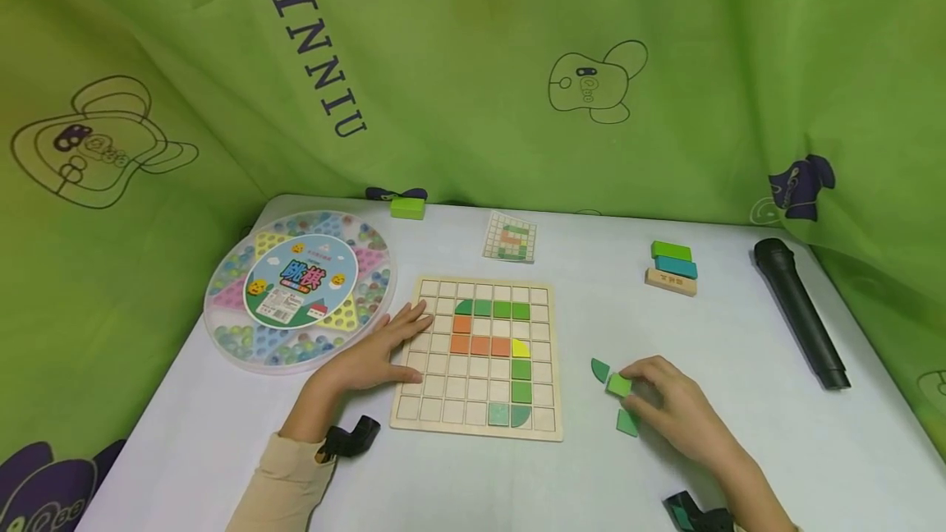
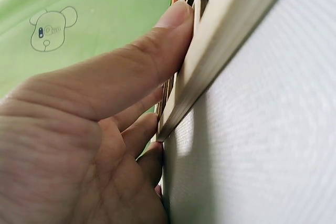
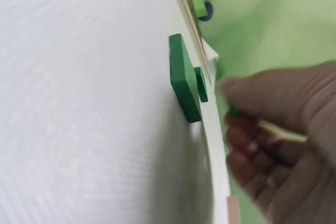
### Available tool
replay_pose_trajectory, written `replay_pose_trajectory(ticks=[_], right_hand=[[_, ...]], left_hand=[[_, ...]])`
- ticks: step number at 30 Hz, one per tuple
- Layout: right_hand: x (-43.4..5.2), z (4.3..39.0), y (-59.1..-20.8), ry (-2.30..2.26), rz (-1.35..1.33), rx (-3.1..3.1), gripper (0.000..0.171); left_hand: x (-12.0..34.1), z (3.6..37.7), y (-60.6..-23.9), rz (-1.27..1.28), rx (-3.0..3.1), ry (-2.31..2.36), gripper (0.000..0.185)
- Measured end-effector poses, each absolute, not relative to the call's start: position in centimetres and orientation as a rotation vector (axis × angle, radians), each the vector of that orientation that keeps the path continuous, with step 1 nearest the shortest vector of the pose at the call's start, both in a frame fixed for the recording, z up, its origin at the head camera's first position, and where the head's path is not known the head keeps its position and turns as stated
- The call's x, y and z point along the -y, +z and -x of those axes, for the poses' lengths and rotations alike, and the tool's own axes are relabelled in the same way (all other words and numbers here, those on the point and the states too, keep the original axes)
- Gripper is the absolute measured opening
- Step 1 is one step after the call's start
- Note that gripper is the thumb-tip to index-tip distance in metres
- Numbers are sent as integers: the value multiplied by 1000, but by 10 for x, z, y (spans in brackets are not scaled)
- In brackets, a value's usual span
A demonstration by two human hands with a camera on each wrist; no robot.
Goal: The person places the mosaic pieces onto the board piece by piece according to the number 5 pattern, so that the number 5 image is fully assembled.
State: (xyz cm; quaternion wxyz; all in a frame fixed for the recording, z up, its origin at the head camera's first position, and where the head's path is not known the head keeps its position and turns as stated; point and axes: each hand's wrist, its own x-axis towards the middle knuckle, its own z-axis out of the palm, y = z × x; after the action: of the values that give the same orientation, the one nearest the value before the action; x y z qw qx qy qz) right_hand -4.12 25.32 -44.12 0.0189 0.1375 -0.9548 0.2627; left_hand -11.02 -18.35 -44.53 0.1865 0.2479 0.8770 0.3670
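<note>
A wooden grid board (image 1: 476, 437) lies flat, with green, orange and yellow tiles set in some squares. My left hand (image 1: 380, 354) rests at its left side, fingers spread and the thumb (image 2: 176, 17) on the rim. To the right of the board, my right hand (image 1: 676, 405) pinches a light green square tile (image 1: 618, 385) between thumb and fingers. Just beside that tile lie a dark green quarter-round tile (image 1: 599, 369) and a green square tile (image 1: 626, 423). In the right wrist view the hand is blurred, mostly hiding the pinched tile.
A small pattern card (image 1: 510, 238) lies behind the board. At the left sits a round marble game box (image 1: 384, 286). Several blocks (image 1: 671, 282) and a black microphone (image 1: 801, 314) lie to the right, and a green block (image 1: 408, 208) stands at the back edge.
</note>
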Motion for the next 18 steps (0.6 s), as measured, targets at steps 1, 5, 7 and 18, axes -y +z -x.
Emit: replay_pose_trajectory(ticks=[1,5,7,18], right_hand=[[-251,40,-439,829,-444,2951,31],[-235,38,-433,898,-567,2882,34],[-223,38,-433,936,-656,2859,34],[-142,47,-436,1123,-1098,2827,25]], left_hand=[[183,110,-445,-698,-2471,1030,87],[182,111,-445,-697,-2477,1025,87],[182,111,-445,-696,-2477,1025,87],[184,111,-446,-709,-2471,1035,87]])
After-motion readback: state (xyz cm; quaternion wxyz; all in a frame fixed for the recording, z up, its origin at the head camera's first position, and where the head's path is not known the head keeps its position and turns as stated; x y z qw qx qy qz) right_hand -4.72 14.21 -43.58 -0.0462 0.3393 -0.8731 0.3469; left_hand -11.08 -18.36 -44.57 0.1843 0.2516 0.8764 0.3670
